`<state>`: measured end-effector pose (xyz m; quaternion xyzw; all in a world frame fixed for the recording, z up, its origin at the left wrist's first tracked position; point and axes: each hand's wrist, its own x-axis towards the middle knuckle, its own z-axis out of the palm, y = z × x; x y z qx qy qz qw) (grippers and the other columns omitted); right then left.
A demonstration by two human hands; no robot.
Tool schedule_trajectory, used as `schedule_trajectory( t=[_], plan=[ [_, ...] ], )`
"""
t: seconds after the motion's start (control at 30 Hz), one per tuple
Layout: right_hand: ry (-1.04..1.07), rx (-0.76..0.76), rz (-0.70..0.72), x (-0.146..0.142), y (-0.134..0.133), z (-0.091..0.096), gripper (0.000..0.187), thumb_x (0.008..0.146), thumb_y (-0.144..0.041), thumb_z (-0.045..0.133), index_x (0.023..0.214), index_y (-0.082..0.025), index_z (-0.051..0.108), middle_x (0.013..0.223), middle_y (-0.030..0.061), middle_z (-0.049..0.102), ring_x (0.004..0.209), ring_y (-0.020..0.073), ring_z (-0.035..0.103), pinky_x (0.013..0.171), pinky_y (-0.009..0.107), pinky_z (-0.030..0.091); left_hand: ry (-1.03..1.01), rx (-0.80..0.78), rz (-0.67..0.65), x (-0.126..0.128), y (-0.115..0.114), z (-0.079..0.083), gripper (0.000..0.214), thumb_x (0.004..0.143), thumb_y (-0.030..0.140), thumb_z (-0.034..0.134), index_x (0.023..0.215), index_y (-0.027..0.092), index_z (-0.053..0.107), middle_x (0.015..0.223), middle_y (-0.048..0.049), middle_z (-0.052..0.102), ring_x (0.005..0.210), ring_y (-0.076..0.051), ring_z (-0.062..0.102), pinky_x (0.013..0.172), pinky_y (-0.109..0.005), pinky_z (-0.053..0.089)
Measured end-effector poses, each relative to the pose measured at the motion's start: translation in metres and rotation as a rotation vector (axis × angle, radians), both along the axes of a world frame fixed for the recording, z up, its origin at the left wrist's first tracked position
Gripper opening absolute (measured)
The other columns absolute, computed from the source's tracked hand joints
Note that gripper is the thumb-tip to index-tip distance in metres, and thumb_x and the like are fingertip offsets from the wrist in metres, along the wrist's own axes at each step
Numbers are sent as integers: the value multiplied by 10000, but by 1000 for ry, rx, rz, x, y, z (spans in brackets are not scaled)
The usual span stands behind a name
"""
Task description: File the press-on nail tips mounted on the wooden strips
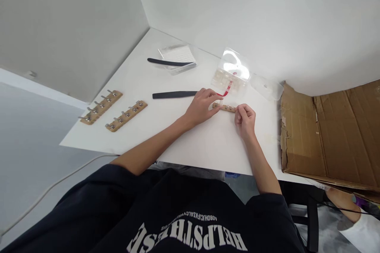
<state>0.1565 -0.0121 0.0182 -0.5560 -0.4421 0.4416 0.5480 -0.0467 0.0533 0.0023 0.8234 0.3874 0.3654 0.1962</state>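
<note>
A short wooden strip with small metal fittings lies on the white table in front of me, with small clear pieces along it that look like nail tips. My left hand reaches its left end, thumb and index finger closing around a small clear nail tip there. At the strip's right end my right hand is closed, its thumb and finger pinching the end. Just behind stands a clear lidded box holding pale pieces. A red strip runs across the box toward my left fingers.
Two wooden strips with upright metal clips, a longer one and a nearer one, lie at left. Black nail files and a plastic packet lie behind. An open cardboard box stands right; another person's arm shows beneath.
</note>
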Motion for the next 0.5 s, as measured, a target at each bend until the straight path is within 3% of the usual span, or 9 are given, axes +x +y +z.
schedule_trajectory(
  t=[0.1,0.2,0.37,0.5],
  plan=[
    [-175,97,-110,-2,-2,0,364,954,-545,642,788,-223,607,545,-69,419,454,107,369,446,264,338,40,26,-4,2,5,-5,249,987,354,631,1173,229,740,1160,-108,668,1076,-277,570,1012,-458,452],
    [-393,234,-178,-8,-6,-1,318,994,-454,595,781,-218,613,658,-19,537,600,148,497,601,305,448,76,50,-14,4,7,-8,247,992,351,625,1167,224,744,1170,-114,663,1068,-277,566,992,-445,438],
    [-691,457,-147,-15,-8,-6,207,1012,-299,563,883,-219,703,874,62,646,868,223,607,834,402,515,124,63,-20,6,9,-10,237,995,343,628,1168,228,743,1173,-118,664,1061,-282,567,955,-435,417],
    [-772,457,-151,-14,-7,-11,203,1019,-279,560,1004,-227,756,975,91,635,954,241,609,873,434,535,148,60,-31,7,11,-11,237,999,369,635,1151,227,749,1169,-116,666,1047,-279,577,943,-425,416]
  ],
)
